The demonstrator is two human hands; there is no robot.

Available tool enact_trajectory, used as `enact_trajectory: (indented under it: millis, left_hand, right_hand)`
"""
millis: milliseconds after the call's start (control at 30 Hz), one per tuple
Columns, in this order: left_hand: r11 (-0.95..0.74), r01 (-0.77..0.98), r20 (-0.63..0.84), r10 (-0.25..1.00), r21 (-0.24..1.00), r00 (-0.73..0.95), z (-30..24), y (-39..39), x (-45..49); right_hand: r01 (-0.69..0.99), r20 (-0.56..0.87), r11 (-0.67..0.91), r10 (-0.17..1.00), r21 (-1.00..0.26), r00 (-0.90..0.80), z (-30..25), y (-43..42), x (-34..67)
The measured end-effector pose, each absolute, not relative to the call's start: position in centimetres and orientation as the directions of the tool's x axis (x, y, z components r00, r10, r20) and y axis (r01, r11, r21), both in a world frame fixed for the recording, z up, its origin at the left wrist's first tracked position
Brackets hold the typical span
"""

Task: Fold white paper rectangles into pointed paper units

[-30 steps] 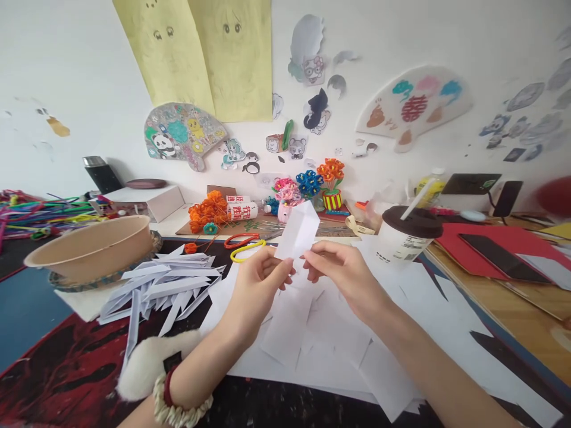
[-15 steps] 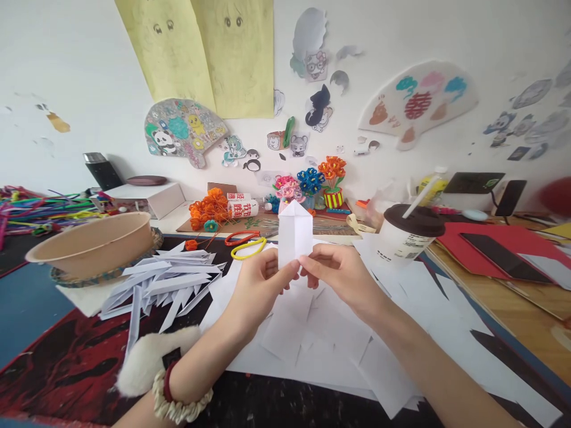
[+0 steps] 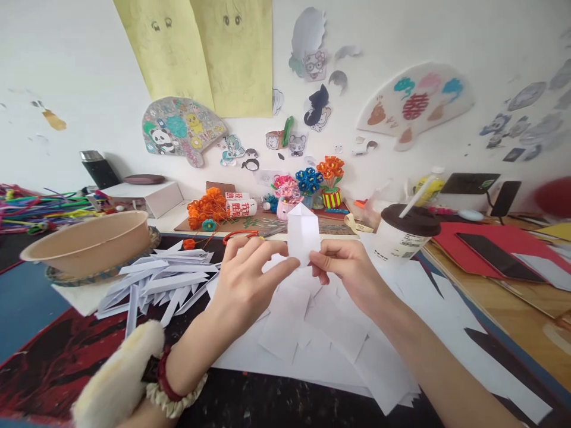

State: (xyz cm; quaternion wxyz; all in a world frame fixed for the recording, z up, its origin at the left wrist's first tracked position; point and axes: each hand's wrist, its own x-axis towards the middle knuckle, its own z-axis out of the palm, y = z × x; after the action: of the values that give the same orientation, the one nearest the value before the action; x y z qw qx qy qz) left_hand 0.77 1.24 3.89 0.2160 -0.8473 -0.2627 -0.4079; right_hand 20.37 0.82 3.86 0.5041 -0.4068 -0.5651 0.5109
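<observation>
A small folded piece of white paper (image 3: 304, 235) with a pointed top stands upright in front of me. My right hand (image 3: 341, 258) pinches its lower right edge between thumb and fingers. At its left side, my left hand (image 3: 252, 270) has its fingers apart, with the thumb tip and index finger close to the paper's edge; whether they touch it is hard to tell. Below both hands, loose white paper sheets (image 3: 330, 321) overlap on the dark mat. To the left lies a pile of folded paper strips (image 3: 167, 276).
A beige basin (image 3: 89, 244) stands at the left, and a lidded cup with a straw (image 3: 401, 238) at the right. Orange-handled scissors (image 3: 241, 235) lie behind my left hand. Farther right, a phone (image 3: 499, 255) rests on red sheets. Craft flowers (image 3: 310, 181) line the back.
My left hand has loosened its pinch on the folded paper, its fingers spreading and shifting left. My right hand has moved slightly right with the paper, still pinching it.
</observation>
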Motion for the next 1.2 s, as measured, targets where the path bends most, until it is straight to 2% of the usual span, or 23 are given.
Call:
enact_trajectory:
  millis: [100,367,467,567,633,700,767,967,1200]
  left_hand:
    - [-0.786,0.587,0.78,0.238,-0.196,0.579,3.9,1.3,0.5]
    - [-0.787,0.597,0.762,0.289,-0.155,0.58,4.4,1.6,0.6]
    - [-0.769,0.639,0.801,0.377,-0.009,0.465,4.2,1.3,1.2]
    - [-0.708,0.653,0.808,0.535,0.27,0.245,4.2,1.0,1.7]
    - [-0.641,0.611,0.725,0.671,0.464,0.154,4.2,1.0,1.9]
    - [-0.569,0.532,0.579,0.797,0.627,0.17,4.3,1.0,1.9]
    - [-0.504,0.441,0.457,0.863,0.743,0.216,4.5,1.1,1.9]
    - [-0.38,0.28,0.344,0.923,0.881,0.17,4.5,1.1,1.9]
    - [-0.367,0.25,0.327,0.926,0.896,0.189,4.3,1.1,2.0]
  right_hand:
    - [-0.025,0.158,0.156,0.977,-0.987,-0.145,3.9,0.8,20.4]
    - [0.067,0.247,0.262,0.952,-0.963,-0.182,3.9,0.6,20.2]
    - [0.082,0.285,0.301,0.944,-0.95,-0.166,3.8,0.5,20.2]
    - [0.057,0.31,0.322,0.938,-0.945,-0.153,3.7,0.5,20.2]
    - [0.031,0.312,0.321,0.936,-0.947,-0.161,3.7,0.4,20.1]
    - [0.019,0.305,0.313,0.937,-0.95,-0.172,3.7,0.3,20.0]
    - [0.039,0.288,0.3,0.94,-0.953,-0.181,3.8,0.2,19.8]
    - [0.067,0.213,0.234,0.95,-0.97,-0.227,4.0,0.1,19.4]
    - [0.029,0.174,0.186,0.956,-0.982,-0.238,3.7,0.1,19.3]
